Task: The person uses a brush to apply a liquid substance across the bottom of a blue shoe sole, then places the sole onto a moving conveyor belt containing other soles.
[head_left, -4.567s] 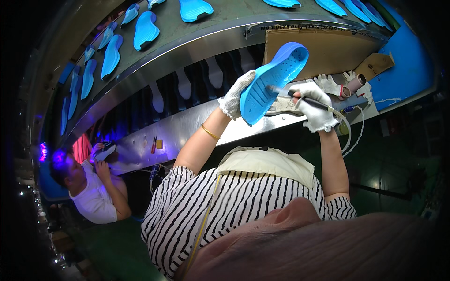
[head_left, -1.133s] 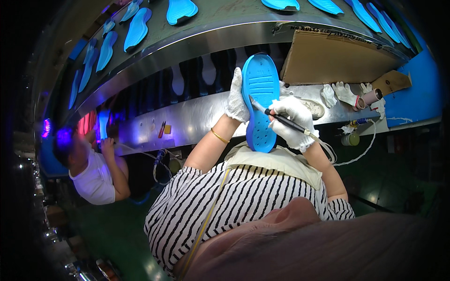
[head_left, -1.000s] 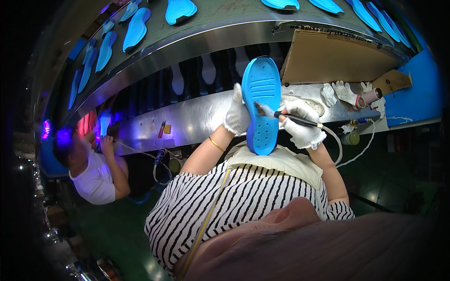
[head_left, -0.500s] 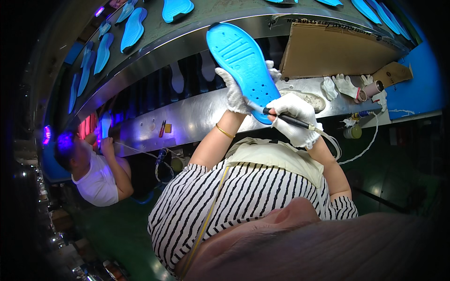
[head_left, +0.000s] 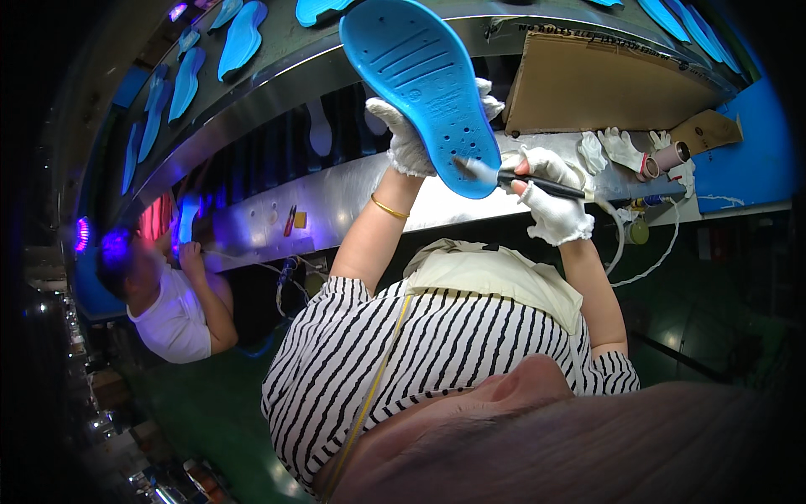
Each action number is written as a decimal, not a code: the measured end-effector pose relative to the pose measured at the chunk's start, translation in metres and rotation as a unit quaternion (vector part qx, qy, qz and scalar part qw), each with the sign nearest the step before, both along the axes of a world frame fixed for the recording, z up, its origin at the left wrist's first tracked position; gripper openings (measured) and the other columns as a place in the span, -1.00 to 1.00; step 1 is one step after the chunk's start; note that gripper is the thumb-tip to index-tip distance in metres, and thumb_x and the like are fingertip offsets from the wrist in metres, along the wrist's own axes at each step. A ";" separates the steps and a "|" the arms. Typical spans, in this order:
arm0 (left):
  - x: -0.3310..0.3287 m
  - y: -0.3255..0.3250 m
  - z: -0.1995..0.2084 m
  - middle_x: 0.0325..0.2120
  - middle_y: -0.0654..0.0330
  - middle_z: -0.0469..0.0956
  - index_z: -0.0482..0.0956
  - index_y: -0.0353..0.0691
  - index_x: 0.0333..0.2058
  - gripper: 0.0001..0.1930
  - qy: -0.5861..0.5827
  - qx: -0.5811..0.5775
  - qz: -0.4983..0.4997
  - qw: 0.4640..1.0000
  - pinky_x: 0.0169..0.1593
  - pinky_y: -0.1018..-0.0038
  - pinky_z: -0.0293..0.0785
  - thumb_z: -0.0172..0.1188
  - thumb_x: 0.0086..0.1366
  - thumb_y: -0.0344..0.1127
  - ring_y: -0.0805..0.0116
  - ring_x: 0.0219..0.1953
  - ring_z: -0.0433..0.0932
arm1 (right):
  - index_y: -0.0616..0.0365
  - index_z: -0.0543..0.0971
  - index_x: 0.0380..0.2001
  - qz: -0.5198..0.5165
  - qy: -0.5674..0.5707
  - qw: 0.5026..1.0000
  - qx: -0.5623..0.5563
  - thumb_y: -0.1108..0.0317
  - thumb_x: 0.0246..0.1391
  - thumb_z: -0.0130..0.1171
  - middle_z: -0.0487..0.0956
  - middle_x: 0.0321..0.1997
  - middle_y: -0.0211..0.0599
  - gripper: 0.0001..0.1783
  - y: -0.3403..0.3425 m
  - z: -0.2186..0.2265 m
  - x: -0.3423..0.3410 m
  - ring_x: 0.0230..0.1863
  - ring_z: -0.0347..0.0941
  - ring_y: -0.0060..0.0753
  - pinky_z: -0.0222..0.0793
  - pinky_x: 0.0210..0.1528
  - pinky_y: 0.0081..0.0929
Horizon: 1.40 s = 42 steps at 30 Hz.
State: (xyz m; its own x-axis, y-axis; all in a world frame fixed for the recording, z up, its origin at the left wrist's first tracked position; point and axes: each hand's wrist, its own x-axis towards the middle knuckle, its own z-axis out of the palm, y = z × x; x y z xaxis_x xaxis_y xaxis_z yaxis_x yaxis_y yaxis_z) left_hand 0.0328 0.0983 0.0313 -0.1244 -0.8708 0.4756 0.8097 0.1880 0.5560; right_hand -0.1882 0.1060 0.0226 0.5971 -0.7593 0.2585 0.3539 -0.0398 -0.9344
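Two gloved hands work a blue shoe sole (head_left: 424, 80) at upper centre of the frame. Left hand (head_left: 403, 139) fingers grip its edge from behind, raised above the metal worktop (head_left: 336, 197). Right hand (head_left: 550, 197) fingers are closed around a brush (head_left: 512, 176) whose bristles touch the sole's lower end.

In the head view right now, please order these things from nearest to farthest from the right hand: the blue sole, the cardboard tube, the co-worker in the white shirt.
1. Blue sole: just left of the right hand, touched by its brush.
2. Cardboard tube: on the bench, further right.
3. Co-worker in white shirt: far left, lower.
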 end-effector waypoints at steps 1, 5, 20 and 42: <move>0.002 -0.001 0.000 0.02 -0.17 0.39 0.18 -0.30 0.20 0.24 -0.029 -0.001 0.000 1.000 0.15 0.01 0.35 -0.07 -0.27 0.67 -0.11 0.03 0.45 | 0.22 0.47 -0.34 -0.044 0.059 0.993 -0.094 0.64 -0.06 0.17 0.54 -0.26 -0.21 -0.82 -0.001 0.007 -0.001 -0.35 0.48 -0.54 0.43 -0.32 -0.62; -0.002 -0.001 0.011 0.06 -0.18 0.36 0.17 -0.31 0.20 0.27 -0.170 0.036 0.011 0.985 0.11 0.02 0.41 -0.02 -0.32 0.67 -0.15 0.04 0.43 | 0.21 0.51 -0.43 -0.003 0.120 0.971 -0.207 0.59 -0.19 0.20 0.54 -0.34 -0.28 -0.83 -0.007 0.005 0.001 -0.37 0.49 -0.50 0.45 -0.29 -0.56; -0.003 -0.028 0.018 -0.18 0.01 0.54 0.33 -0.23 0.13 -0.13 -0.417 0.223 0.022 0.881 -0.18 0.39 0.60 0.02 0.09 0.42 0.29 -0.25 0.60 | 0.19 0.50 -0.49 0.045 0.160 0.975 -0.147 0.57 -0.22 0.19 0.54 -0.37 -0.32 -0.87 -0.005 0.013 0.006 -0.26 0.49 -0.47 0.41 -0.13 -0.50; 0.003 -0.020 0.026 -0.12 0.01 0.50 0.28 -0.25 0.15 -0.18 -0.390 0.263 0.055 0.881 -0.11 0.39 0.55 -0.02 0.17 0.36 0.30 -0.18 0.55 | 0.18 0.49 -0.50 0.053 0.112 0.945 -0.302 0.66 -0.26 0.16 0.52 -0.37 -0.33 -0.81 -0.040 0.028 -0.017 -0.34 0.45 -0.48 0.39 -0.28 -0.55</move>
State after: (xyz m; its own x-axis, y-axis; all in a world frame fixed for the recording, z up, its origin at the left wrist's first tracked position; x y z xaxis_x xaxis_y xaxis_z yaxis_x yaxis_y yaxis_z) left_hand 0.0361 0.0779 0.0575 -0.1347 -0.9725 -0.1902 0.1357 -0.2082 0.9686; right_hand -0.2054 0.0658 0.0506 0.7525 -0.4472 0.4835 0.1816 -0.5648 -0.8050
